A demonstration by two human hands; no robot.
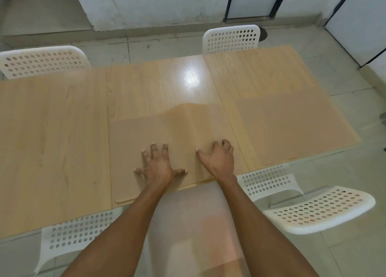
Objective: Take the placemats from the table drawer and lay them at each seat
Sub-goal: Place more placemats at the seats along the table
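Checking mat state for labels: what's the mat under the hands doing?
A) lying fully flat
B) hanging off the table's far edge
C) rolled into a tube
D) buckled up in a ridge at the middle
D: the mat humps up between the left hand and right hand.

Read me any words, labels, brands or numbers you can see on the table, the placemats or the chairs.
None: there is no readable text.
Table: bare wood grain, no print.
Placemats, one under both hands and one to the right: plain tan, no marks.
Chairs: white with holes, no label showing.
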